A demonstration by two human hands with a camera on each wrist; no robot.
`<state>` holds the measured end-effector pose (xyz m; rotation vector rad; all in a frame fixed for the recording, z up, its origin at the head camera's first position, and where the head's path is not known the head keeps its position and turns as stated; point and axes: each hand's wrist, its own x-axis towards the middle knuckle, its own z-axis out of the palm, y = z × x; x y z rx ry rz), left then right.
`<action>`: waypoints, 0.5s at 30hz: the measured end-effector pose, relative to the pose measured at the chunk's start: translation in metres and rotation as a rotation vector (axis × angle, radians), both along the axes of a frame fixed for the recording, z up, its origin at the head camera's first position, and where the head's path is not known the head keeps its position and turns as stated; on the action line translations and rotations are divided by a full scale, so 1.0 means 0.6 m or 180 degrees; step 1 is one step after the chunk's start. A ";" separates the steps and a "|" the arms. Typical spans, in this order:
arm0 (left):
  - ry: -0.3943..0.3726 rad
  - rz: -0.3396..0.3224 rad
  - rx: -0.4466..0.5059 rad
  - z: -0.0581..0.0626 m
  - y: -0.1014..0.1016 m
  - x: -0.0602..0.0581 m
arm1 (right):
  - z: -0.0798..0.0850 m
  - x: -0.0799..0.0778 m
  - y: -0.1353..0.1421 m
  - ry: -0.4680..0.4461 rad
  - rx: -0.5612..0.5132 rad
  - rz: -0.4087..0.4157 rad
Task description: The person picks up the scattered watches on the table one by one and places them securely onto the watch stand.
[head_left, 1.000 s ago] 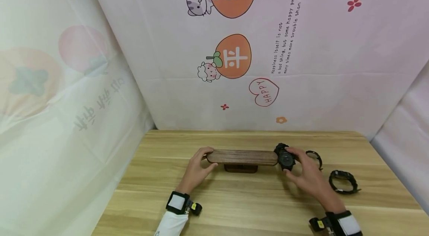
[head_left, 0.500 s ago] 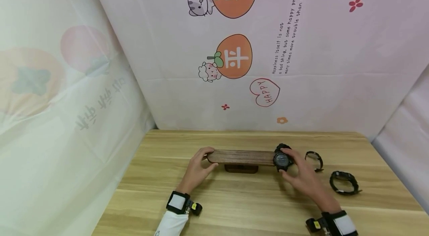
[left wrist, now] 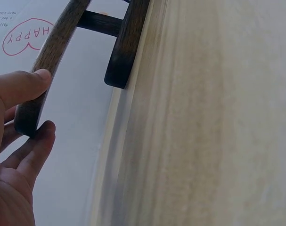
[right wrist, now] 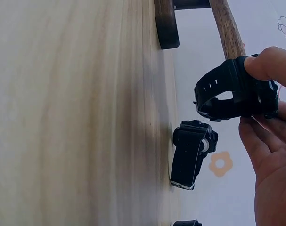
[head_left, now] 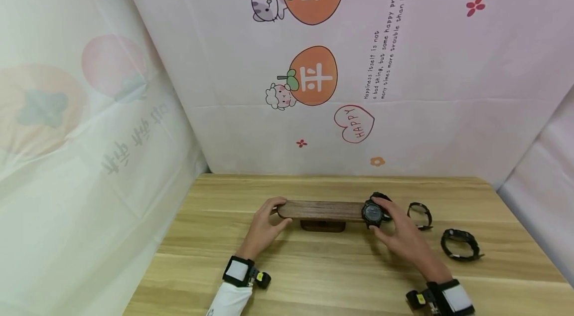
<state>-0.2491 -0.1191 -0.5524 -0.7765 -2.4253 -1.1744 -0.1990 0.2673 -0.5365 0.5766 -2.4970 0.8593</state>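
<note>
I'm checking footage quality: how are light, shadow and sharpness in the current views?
Head view: soft light, a faint shadow on the table below the right hand, the small lettering on the backdrop legible; left wrist view: table grain blurred, wooden bar fairly clear; right wrist view: cool tint, held watch nearly black.

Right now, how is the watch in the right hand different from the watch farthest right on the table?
The held watch is up off the table, pinched by the right hand; the far-right watch lies on it. From above, the held watch shows its round face, but the far-right watch shows its open strap loop. Both are black.
</note>
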 end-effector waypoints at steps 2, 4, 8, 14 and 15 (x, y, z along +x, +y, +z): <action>0.0008 0.0002 -0.0001 0.000 0.000 0.001 | 0.001 -0.001 -0.002 0.0004 0.0032 0.0008; 0.0003 0.0006 0.0004 0.000 -0.001 0.001 | 0.004 -0.001 -0.004 0.0001 0.0050 0.0016; -0.0021 0.0011 0.0015 0.000 -0.001 0.002 | 0.009 0.000 -0.011 -0.0007 0.0061 0.0060; -0.0016 -0.0013 0.0051 -0.004 -0.001 0.001 | 0.010 0.000 -0.021 -0.0033 0.0007 0.0129; -0.0012 -0.0018 0.0060 -0.004 -0.001 0.000 | 0.009 -0.001 -0.022 -0.0027 0.0006 0.0125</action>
